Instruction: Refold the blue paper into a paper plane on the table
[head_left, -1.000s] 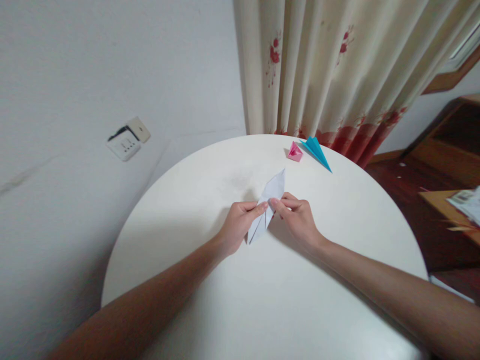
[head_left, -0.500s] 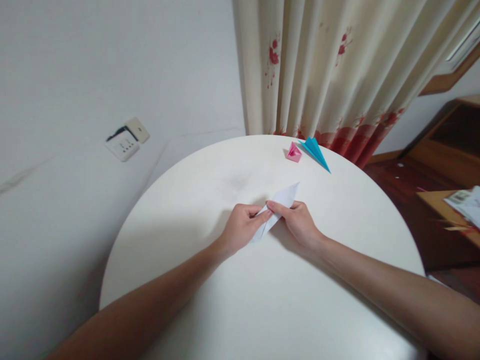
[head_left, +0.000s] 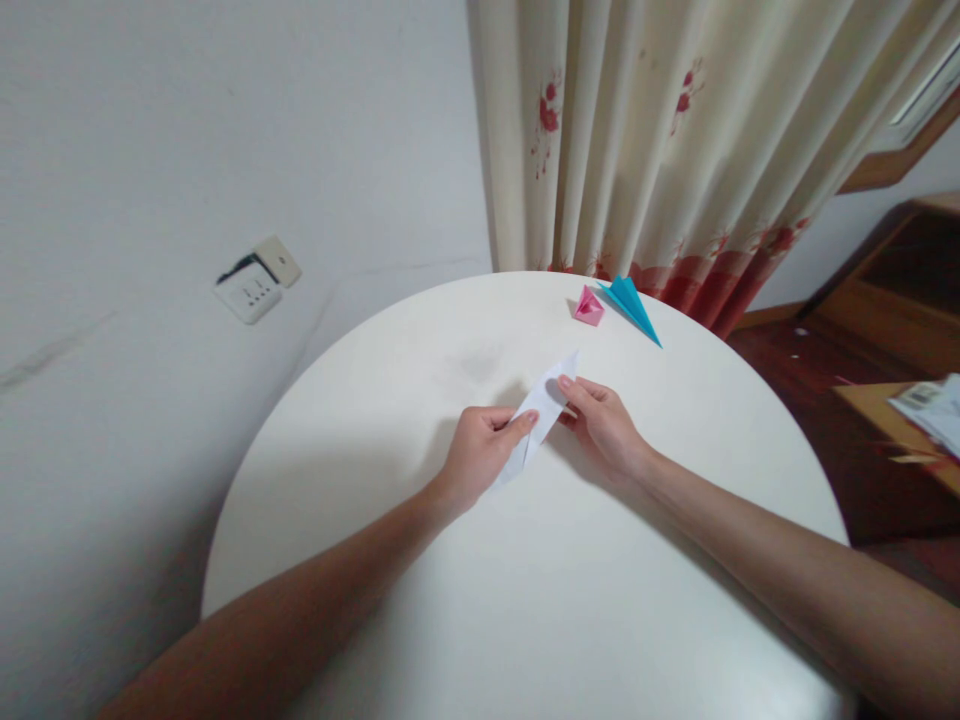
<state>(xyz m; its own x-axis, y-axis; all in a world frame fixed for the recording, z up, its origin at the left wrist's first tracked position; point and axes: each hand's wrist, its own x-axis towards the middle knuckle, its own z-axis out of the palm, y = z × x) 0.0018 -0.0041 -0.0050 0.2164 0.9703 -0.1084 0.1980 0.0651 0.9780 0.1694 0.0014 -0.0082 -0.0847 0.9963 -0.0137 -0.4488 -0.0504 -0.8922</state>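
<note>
Far left, toward ten o'clock, a white plastic socket plate (head_left: 249, 292) sits on the pale wall (head_left: 360, 130). At nine o'clock from the work is the left hand (head_left: 480, 455), its thumb laid over the upper face and its fingers curled in beneath, pinching with no gap to spare.

What it grips is a narrow, pointed piece of folded white paper (head_left: 546, 402), held near the middle of a round white tabletop (head_left: 570, 600) and slanting from seven o'clock up to one. It should be very light, stiffer along its layered folds than at its thin tips, easily creased and a little slippery; the best hold is probably a flat thumb-and-finger pinch along the edges, well away from the points.

Toward twelve o'clock on the tabletop lies a small pink folded-paper shape (head_left: 589, 307). At three o'clock of the white paper, the right hand (head_left: 607, 425) pinches its upper end, thumb on top, forefinger apparently behind. Near one o'clock, a blue pointed folded-paper dart (head_left: 631, 310) lies beside the pink shape (a tidy little pair).

The paper's underside and most supporting fingertips are hidden; its lower tip fades against the tabletop, whose near edge is cut off.
</note>
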